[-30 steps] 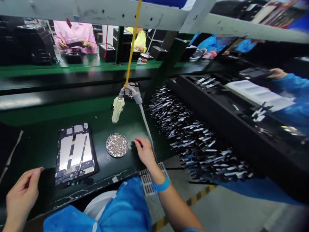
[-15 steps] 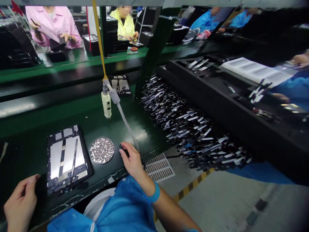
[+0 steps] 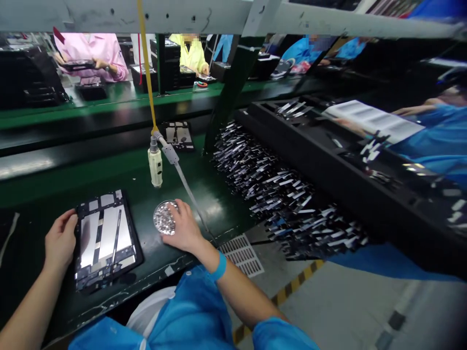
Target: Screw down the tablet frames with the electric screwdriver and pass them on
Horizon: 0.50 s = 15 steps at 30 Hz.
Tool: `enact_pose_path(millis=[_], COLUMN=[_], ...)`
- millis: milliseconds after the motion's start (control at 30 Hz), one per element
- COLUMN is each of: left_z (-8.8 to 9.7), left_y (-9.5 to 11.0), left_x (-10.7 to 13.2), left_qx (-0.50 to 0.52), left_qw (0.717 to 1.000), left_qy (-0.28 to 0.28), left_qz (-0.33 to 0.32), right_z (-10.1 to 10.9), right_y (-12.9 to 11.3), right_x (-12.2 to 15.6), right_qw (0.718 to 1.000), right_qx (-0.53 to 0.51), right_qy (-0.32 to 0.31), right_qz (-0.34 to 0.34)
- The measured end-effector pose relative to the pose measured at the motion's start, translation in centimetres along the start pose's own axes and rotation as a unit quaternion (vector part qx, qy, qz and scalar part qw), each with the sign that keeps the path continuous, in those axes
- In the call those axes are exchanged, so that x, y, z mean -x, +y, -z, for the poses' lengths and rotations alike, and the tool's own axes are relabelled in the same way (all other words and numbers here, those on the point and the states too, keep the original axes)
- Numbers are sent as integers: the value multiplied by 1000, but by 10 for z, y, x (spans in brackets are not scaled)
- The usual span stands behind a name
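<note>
An opened tablet (image 3: 105, 233) lies on the green bench, its inside facing up with silvery panels, dark strips and small boards. My left hand (image 3: 61, 240) is at its left edge, thumb and fingers closed on the rim near the upper corner; some fingertips are hidden. To the right of the tablet, my right hand (image 3: 186, 228) grips a round dish (image 3: 164, 218) full of small shiny metal pieces, probably screws. The fingers lie over the dish's right side, thumb at the near rim, and cover part of the contents.
An electric screwdriver (image 3: 155, 167) hangs from a yellow cord beside a grey arm (image 3: 189, 187). Another opened tablet (image 3: 178, 136) lies farther back. At right, a black tray (image 3: 314, 141) has many thin strips (image 3: 277, 189) hanging off its side. Co-workers sit opposite and at right.
My left hand has moved up and right to the tablet's edge. My right hand has closed on the dish, which now sits farther right, away from the tablet. The view has tilted up slightly.
</note>
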State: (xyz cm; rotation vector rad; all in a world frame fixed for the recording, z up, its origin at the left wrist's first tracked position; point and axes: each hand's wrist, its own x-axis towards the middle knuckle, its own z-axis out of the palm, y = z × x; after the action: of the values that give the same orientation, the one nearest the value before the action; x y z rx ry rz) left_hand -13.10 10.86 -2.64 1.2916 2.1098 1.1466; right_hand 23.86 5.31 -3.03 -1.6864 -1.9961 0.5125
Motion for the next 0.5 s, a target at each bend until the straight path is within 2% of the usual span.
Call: enact_pose_path(millis=[100, 233, 400, 500], left_z=[-15, -34, -66, -82], left_y=[20, 31, 42, 52], left_x=[-9, -13, -13, -11], left_qx=[63, 99, 133, 135], left_qw=[998, 995, 991, 988], left_qy=[4, 7, -14, -37], left_qz=[22, 14, -26, -61], right_z=[11, 18, 20, 22], right_y=[22, 41, 61, 62], right_x=[10, 11, 7, 5], right_qw=[999, 999, 997, 996], right_qx=[-6, 4, 33, 31], right_qy=[33, 43, 67, 77], right_qz=[-11, 4, 10, 38])
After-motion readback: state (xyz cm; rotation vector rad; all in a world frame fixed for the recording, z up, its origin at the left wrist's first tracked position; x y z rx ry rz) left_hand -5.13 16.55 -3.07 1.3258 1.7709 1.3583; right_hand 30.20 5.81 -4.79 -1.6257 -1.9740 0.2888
